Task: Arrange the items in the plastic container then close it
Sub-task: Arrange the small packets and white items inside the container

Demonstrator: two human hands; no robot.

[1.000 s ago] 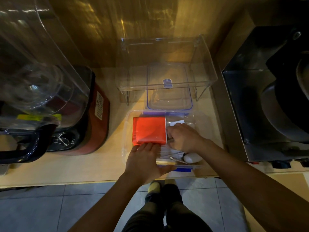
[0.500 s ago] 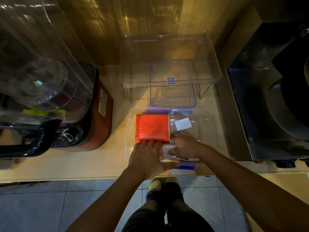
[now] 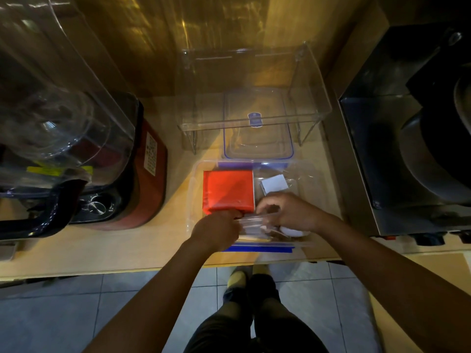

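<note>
A clear plastic container (image 3: 195, 179) with blue latches sits at the counter's front edge. Inside, a red packet (image 3: 228, 191) lies at the left and a small white card (image 3: 274, 184) at the back right. Near the front lie clear-wrapped utensils (image 3: 251, 222), a pale stick and a white rounded item (image 3: 295, 232). My left hand (image 3: 216, 229) and my right hand (image 3: 285, 212) both pinch the clear-wrapped bundle inside the container's front part. The container's clear lid (image 3: 257, 138) with blue rim lies flat behind it, under a clear stand.
A clear acrylic stand (image 3: 313, 105) straddles the lid at the back. A red blender base (image 3: 150, 179) with a clear jug (image 3: 58, 103) stands left. A dark metal appliance (image 3: 407, 149) fills the right. Tiled floor and my feet show below the counter edge.
My left hand moved from flat on the container's front rim to pinching the wrapped bundle. My right hand slid toward the front, uncovering the white card.
</note>
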